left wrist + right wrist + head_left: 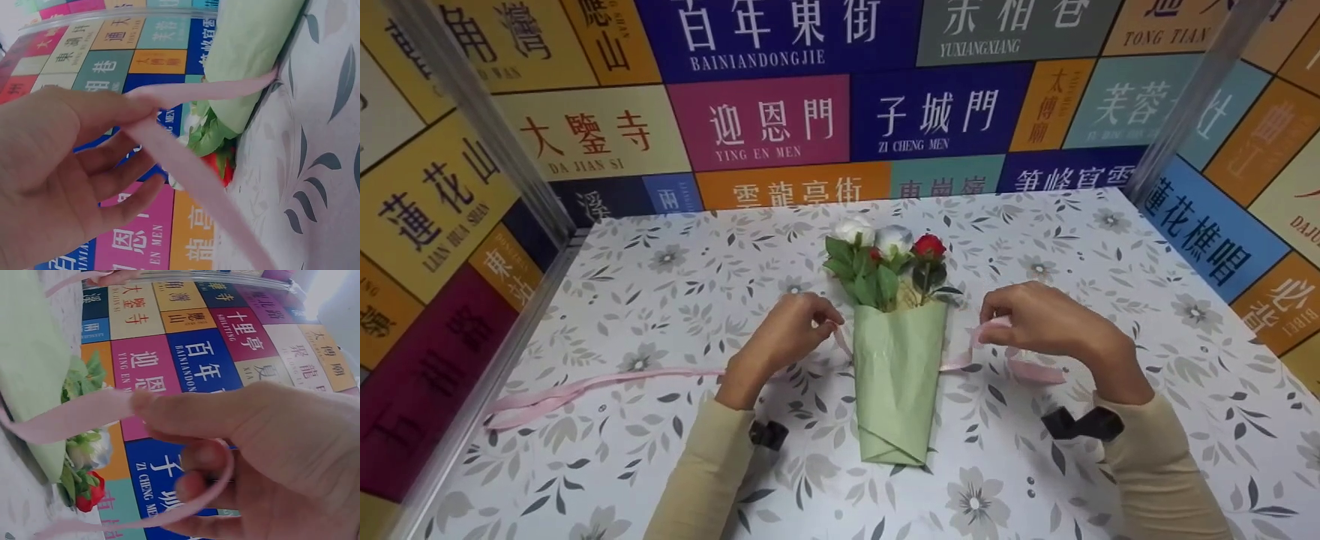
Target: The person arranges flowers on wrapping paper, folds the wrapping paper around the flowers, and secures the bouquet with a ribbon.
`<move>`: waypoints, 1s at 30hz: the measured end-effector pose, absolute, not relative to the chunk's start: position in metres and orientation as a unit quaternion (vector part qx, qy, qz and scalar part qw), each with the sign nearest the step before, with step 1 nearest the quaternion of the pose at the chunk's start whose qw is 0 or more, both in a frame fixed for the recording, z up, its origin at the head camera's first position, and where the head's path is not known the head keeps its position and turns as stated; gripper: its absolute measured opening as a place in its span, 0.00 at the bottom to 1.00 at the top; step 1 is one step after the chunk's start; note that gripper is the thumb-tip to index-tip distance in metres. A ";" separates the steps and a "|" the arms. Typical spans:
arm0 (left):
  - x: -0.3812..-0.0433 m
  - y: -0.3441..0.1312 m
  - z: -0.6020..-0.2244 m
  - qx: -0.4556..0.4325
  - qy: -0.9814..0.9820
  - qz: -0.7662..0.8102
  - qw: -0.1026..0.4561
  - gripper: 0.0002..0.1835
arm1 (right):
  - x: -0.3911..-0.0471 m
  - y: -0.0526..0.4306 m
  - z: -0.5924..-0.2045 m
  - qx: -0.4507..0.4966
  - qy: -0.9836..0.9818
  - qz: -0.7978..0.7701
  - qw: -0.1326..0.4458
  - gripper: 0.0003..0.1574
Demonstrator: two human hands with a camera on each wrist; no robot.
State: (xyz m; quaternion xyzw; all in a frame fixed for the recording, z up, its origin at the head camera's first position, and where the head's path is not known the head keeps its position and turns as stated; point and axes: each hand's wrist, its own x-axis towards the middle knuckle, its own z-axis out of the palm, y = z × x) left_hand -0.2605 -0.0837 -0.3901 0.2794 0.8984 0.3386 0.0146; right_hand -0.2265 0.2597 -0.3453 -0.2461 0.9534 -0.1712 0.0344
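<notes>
A bouquet wrapped in pale green paper (pixel 898 382) lies on the table, its white flowers (pixel 855 231) and red flower (pixel 930 246) pointing away from me. A pink ribbon (pixel 607 380) passes beneath the wrapping and comes out on both sides. My left hand (pixel 789 330) pinches the ribbon between thumb and forefinger, left of the bouquet; the other fingers are loosely bent in the left wrist view. On the right side, my right hand (pixel 1046 319) pinches the other part, and its tail curls past the fingers in the right wrist view. Both hands are raised a little above the tabletop.
The table (pixel 975 480) has a white cover with grey leaves and flowers. Panels of coloured blocks with lettering (pixel 772 120) enclose its back and sides. The ribbon's long left tail stretches toward the left table edge; a short end (pixel 1035 371) hangs by my right hand.
</notes>
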 end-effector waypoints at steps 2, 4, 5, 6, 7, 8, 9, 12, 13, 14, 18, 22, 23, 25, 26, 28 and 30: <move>-0.259 -0.082 -0.389 0.270 0.902 0.335 -0.009 0.09 | -0.225 0.261 -0.344 -0.265 0.948 -0.173 0.044 0.03; -0.259 -0.080 -0.388 0.266 0.899 0.347 -0.029 0.08 | -0.225 0.260 -0.345 -0.284 0.943 -0.168 0.025 0.03; -0.258 -0.079 -0.388 0.266 0.895 0.357 -0.040 0.08 | -0.225 0.257 -0.347 -0.296 0.941 -0.166 0.004 0.03; -0.258 -0.079 -0.389 0.268 0.890 0.366 -0.050 0.07 | -0.226 0.254 -0.349 -0.301 0.939 -0.164 -0.022 0.03; -0.259 -0.078 -0.390 0.271 0.883 0.378 -0.060 0.07 | -0.227 0.250 -0.353 -0.307 0.936 -0.163 -0.055 0.03; -0.259 -0.078 -0.390 0.275 0.876 0.390 -0.068 0.07 | -0.229 0.245 -0.357 -0.315 0.930 -0.163 -0.099 0.03; -0.259 -0.077 -0.391 0.279 0.870 0.400 -0.074 0.06 | -0.231 0.239 -0.361 -0.321 0.921 -0.161 -0.149 0.04; -0.259 -0.075 -0.393 0.290 0.858 0.418 -0.072 0.07 | -0.234 0.223 -0.375 -0.313 0.888 -0.153 -0.299 0.09; -0.259 -0.074 -0.393 0.290 0.856 0.424 -0.064 0.08 | -0.235 0.218 -0.380 -0.309 0.875 -0.150 -0.341 0.10; -0.259 -0.073 -0.393 0.288 0.855 0.427 -0.056 0.08 | -0.236 0.214 -0.383 -0.305 0.864 -0.147 -0.373 0.11; -0.257 -0.071 -0.394 0.275 0.855 0.439 -0.038 0.09 | -0.236 0.201 -0.394 -0.300 0.848 -0.160 -0.407 0.12; -0.257 -0.068 -0.393 0.261 0.856 0.444 -0.038 0.08 | -0.237 0.193 -0.398 -0.317 0.845 -0.208 -0.377 0.09; -0.257 -0.067 -0.393 0.258 0.856 0.445 -0.039 0.08 | -0.237 0.190 -0.398 -0.324 0.843 -0.223 -0.367 0.08; -0.257 -0.064 -0.393 0.251 0.858 0.446 -0.046 0.07 | -0.236 0.186 -0.398 -0.336 0.838 -0.250 -0.349 0.06; -0.257 -0.063 -0.392 0.248 0.859 0.445 -0.049 0.07 | -0.236 0.183 -0.397 -0.341 0.837 -0.261 -0.340 0.05; -0.258 -0.061 -0.392 0.245 0.861 0.443 -0.054 0.07 | -0.236 0.178 -0.396 -0.347 0.834 -0.284 -0.322 0.06; -0.259 -0.059 -0.392 0.245 0.862 0.440 -0.053 0.08 | -0.235 0.172 -0.396 -0.344 0.837 -0.302 -0.301 0.07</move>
